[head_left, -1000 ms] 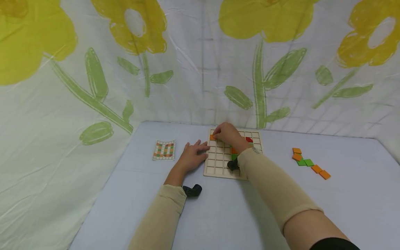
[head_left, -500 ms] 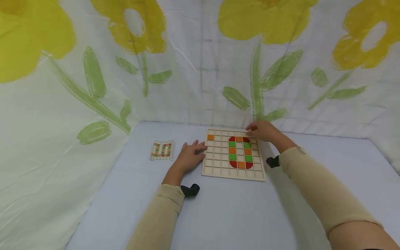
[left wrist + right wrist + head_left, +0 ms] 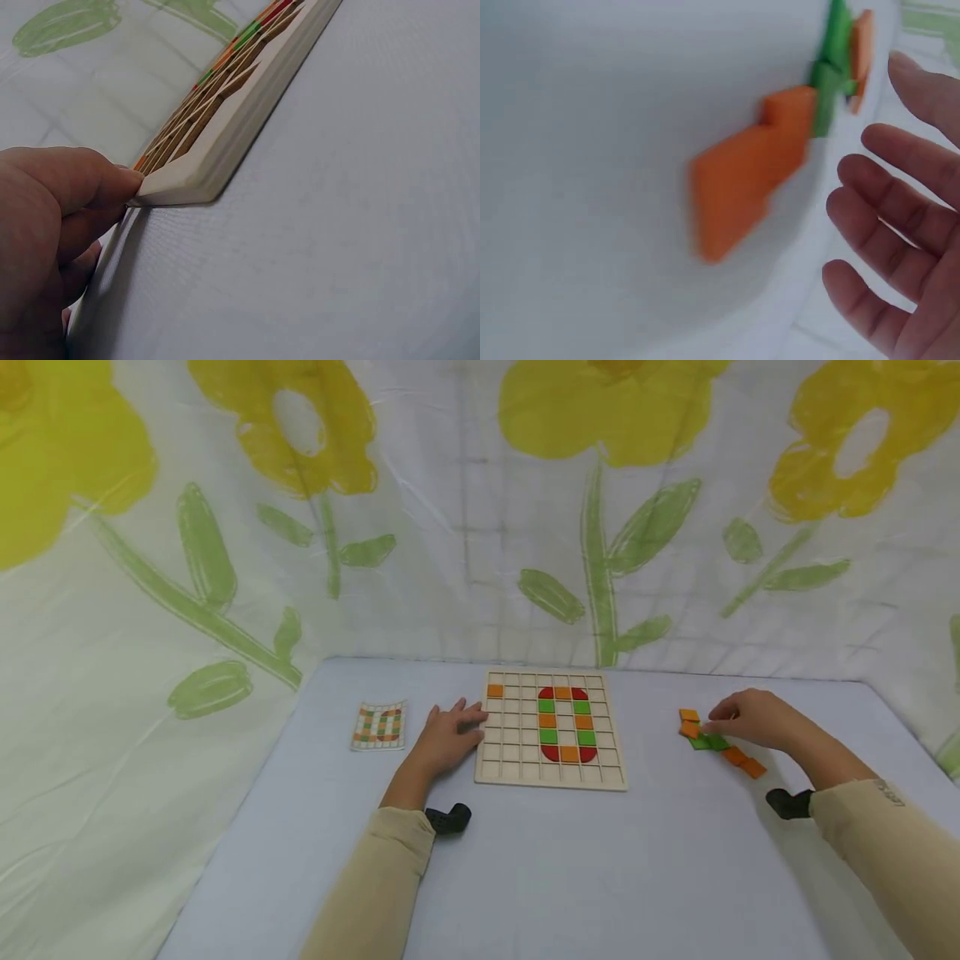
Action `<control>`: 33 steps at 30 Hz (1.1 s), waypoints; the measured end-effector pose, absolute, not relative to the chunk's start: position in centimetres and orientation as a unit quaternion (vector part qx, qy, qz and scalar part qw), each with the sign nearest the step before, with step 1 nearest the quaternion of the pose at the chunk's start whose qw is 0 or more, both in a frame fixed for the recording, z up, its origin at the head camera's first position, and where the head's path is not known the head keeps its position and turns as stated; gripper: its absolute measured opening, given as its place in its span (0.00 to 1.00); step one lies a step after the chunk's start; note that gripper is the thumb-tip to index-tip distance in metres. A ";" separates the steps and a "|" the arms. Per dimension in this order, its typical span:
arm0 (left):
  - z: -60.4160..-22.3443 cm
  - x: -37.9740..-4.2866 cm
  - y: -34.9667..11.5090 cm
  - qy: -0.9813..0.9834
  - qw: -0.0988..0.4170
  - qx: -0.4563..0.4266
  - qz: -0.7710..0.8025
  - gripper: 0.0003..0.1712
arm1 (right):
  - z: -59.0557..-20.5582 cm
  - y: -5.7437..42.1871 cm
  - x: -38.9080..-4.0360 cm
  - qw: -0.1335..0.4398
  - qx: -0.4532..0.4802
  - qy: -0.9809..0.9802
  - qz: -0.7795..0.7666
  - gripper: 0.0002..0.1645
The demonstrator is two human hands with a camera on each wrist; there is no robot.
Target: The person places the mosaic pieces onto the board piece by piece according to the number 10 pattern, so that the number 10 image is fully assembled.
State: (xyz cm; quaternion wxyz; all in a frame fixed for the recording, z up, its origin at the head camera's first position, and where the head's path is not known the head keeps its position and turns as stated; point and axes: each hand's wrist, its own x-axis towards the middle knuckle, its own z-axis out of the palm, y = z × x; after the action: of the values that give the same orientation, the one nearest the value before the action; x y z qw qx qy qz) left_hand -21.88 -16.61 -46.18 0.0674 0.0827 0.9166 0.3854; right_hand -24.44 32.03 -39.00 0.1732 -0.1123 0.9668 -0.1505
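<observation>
A wooden grid board (image 3: 517, 760) lies on the table, with red, orange and green tiles (image 3: 548, 737) set in a ring on its right half. One orange tile (image 3: 495, 691) sits alone in its upper left. My left hand (image 3: 442, 742) is at the board's left edge, fingers spread. In the left wrist view, the thumb (image 3: 124, 184) touches the board's rim. Over at the right, my right hand (image 3: 757, 720) hovers by a line of loose orange tiles (image 3: 752, 767) and green tiles (image 3: 717, 742). Its fingers (image 3: 862, 225) are apart and hold nothing in the right wrist view.
A small pattern card (image 3: 378, 725) with a coloured grid lies left of the left hand. A white curtain (image 3: 450, 602) painted with yellow flowers hangs behind the table (image 3: 570, 868). Each wrist wears a black device (image 3: 450, 818).
My right hand has left the orange tile at the board's upper left and swung right across the board to the loose tiles. The left hand stays at the board's edge.
</observation>
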 end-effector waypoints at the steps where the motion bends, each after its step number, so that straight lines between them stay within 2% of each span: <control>1: -46.2 -21.9 -16.7 0.917 0.068 0.081 0.386 0.21 | -39.3 32.3 -24.2 0.177 -0.110 0.967 -0.146 0.36; 7: -46.3 -21.7 -17.3 0.914 0.066 0.076 0.392 0.22 | -40.5 32.6 -23.3 0.170 -0.109 0.967 -0.152 0.34; 18: -46.3 -21.7 -17.0 0.913 0.066 0.086 0.394 0.21 | -40.3 32.3 -22.7 0.167 -0.117 0.960 -0.194 0.14; 23: -46.3 -22.0 -16.8 0.913 0.065 0.094 0.392 0.21 | -38.7 31.7 -23.1 0.112 -0.121 0.959 -0.230 0.08; 27: -46.4 -22.1 -16.8 0.916 0.064 0.094 0.385 0.21 | -37.8 29.0 -24.4 0.079 -0.128 0.956 -0.252 0.09; 33: -46.2 -21.9 -16.8 0.910 0.073 0.093 0.396 0.21 | -37.4 22.3 -26.5 0.045 -0.191 0.944 -0.266 0.07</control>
State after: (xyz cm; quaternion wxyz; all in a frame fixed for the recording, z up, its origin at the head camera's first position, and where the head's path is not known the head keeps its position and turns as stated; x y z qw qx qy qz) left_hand -21.90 -16.82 -46.16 0.0735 0.0930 0.9104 0.3964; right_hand -26.54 22.27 -37.43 0.0449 -0.1911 0.9439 -0.2656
